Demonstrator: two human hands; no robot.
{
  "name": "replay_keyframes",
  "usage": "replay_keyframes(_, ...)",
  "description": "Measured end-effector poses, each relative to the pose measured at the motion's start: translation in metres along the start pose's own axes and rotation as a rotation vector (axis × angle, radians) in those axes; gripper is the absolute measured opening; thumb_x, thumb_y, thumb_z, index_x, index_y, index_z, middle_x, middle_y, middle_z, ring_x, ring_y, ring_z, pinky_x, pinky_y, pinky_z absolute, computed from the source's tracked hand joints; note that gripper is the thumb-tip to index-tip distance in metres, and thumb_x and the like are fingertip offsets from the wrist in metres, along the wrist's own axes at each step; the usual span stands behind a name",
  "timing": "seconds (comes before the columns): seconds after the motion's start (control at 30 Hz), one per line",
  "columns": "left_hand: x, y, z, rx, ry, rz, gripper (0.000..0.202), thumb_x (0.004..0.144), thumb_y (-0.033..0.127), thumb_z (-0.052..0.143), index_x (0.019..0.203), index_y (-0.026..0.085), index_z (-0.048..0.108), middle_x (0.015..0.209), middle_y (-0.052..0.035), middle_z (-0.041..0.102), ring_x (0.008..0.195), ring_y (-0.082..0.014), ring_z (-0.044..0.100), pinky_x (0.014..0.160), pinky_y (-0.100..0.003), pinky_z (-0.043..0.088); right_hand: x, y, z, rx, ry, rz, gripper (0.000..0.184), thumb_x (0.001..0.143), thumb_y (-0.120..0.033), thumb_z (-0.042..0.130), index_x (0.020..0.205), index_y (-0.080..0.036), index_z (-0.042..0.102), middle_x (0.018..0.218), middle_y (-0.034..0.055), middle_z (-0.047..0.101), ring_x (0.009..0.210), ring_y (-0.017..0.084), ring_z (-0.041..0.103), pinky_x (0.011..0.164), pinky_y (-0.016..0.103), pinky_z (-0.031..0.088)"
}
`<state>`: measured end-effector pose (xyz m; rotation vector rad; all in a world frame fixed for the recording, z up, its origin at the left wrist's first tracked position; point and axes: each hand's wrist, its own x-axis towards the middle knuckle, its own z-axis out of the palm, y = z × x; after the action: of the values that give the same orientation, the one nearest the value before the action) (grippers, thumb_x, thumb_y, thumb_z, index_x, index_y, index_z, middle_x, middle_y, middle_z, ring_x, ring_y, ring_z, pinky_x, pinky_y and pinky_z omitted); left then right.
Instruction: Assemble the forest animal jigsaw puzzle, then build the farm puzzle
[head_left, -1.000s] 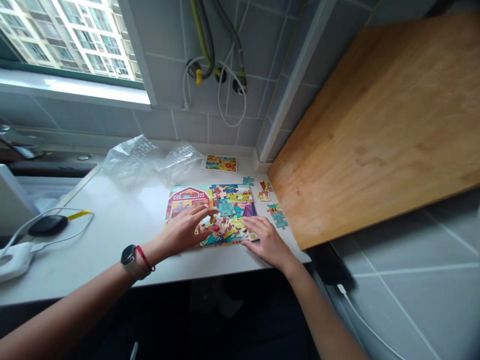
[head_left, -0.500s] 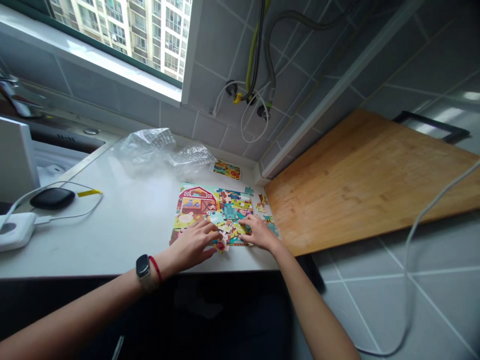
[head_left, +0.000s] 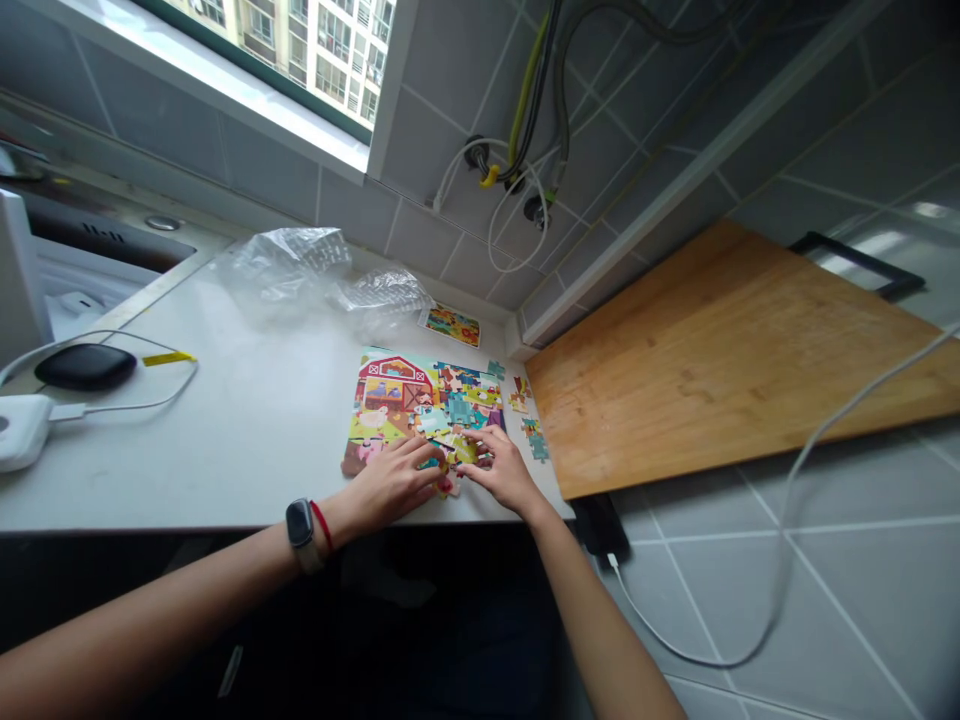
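Note:
A farm-scene jigsaw puzzle (head_left: 386, 395) lies flat on the white counter, its left part showing a red barn. Loose puzzle pieces (head_left: 461, 410) overlap on its right part. My left hand (head_left: 397, 478), with a watch and a red band at its wrist, is at the puzzle's lower edge. Its fingers are bent onto a piece and their tips are partly hidden. Beside it a pink-faced piece (head_left: 448, 487) pokes past the edge. My right hand (head_left: 501, 472) faces it from the right, thumb and fingers curled about a yellow-green piece (head_left: 466, 450).
More puzzle pieces (head_left: 535, 440) lie right of the puzzle, near a leaning wooden board (head_left: 712, 370). A small picture card (head_left: 452, 325) and crumpled clear plastic wrap (head_left: 292, 265) lie behind. A black oval device (head_left: 86, 367) and a white charger (head_left: 22, 430) are at left.
My right hand has moved left and closer to my left hand, off the puzzle's right edge. The left hand stays nearly in place at the lower edge. The camera view has shifted slightly.

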<state>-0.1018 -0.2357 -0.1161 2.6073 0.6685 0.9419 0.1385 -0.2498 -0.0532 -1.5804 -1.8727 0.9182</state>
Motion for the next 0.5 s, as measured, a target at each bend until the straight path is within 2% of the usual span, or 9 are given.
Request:
replay_keyframes(0.13, 0.001, -0.001, -0.001, -0.014, 0.018, -0.017, 0.016, 0.103, 0.021, 0.059, 0.114, 0.026, 0.07, 0.119, -0.0074, 0.069, 0.11, -0.0259, 0.065, 0.096, -0.041, 0.053, 0.0, 0.007, 0.007, 0.316, 0.087, 0.141, 0.072, 0.068, -0.037, 0.093, 0.135, -0.024, 0.068, 0.121, 0.0079, 0.072, 0.105, 0.024, 0.073, 0.092, 0.038, 0.064)
replay_keyframes(0.2, 0.001, 0.0, 0.0, -0.009, 0.021, -0.009, 0.019, 0.104, 0.021, 0.056, 0.118, 0.026, 0.067, 0.12, -0.0078, 0.069, 0.11, -0.0254, 0.065, 0.096, -0.041, 0.054, -0.002, 0.006, 0.011, 0.405, 0.068, 0.177, 0.065, 0.069, -0.041, 0.093, 0.127, -0.021, 0.072, 0.111, 0.0075, 0.077, 0.101, 0.025, 0.076, 0.094, 0.042, 0.063)
replay_keyframes(0.33, -0.001, 0.005, -0.001, 0.006, 0.01, 0.043, 0.018, 0.105, 0.021, 0.055, 0.119, 0.023, 0.065, 0.121, -0.0089, 0.07, 0.108, -0.0264, 0.066, 0.098, -0.044, 0.055, -0.015, 0.002, 0.017, 0.395, 0.031, 0.184, 0.039, 0.077, -0.05, 0.086, 0.097, -0.019, 0.078, 0.09, 0.0055, 0.08, 0.076, 0.023, 0.075, 0.076, 0.037, 0.064)
replay_keyframes(0.4, 0.0, 0.005, -0.005, -0.01, -0.002, 0.052, 0.022, 0.103, 0.025, 0.061, 0.124, 0.024, 0.063, 0.123, -0.0093, 0.069, 0.11, -0.0276, 0.067, 0.099, -0.044, 0.055, -0.023, 0.002, 0.019, 0.385, 0.082, 0.17, 0.037, 0.078, -0.052, 0.085, 0.093, -0.019, 0.078, 0.087, 0.0047, 0.079, 0.073, 0.022, 0.074, 0.07, 0.035, 0.063)
replay_keyframes(0.5, 0.009, -0.003, -0.013, -0.037, -0.017, -0.035, 0.045, 0.098, 0.035, 0.071, 0.139, 0.026, 0.056, 0.132, -0.0119, 0.065, 0.119, -0.0293, 0.065, 0.101, -0.043, 0.055, -0.036, 0.007, 0.017, 0.406, 0.208, 0.175, 0.042, 0.077, -0.054, 0.086, 0.098, -0.019, 0.078, 0.091, 0.0047, 0.079, 0.075, 0.022, 0.074, 0.068, 0.033, 0.063)
